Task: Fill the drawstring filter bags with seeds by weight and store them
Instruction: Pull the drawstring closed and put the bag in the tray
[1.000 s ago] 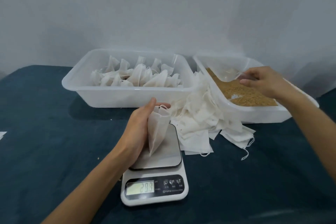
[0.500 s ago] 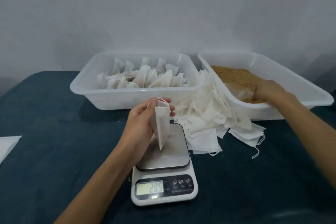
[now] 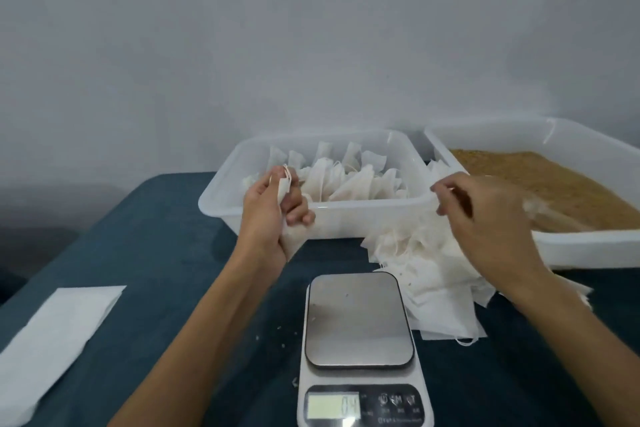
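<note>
One filled filter bag [image 3: 290, 218] is being gripped in the left hand [image 3: 273, 215] above the desk [image 3: 156, 253] while the right hand [image 3: 485, 218] is pinching its drawstring, apparently cinching; storing follows.

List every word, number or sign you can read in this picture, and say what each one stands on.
"0.4", roughly; the digits are blurred: on the lit display of the kitchen scale.
Button symbols and small print on the scale's dark panel: too small and blurred to read.
Nothing else bears text.

Head camera looks forward-down, near the scale [image 3: 360, 321].
</note>
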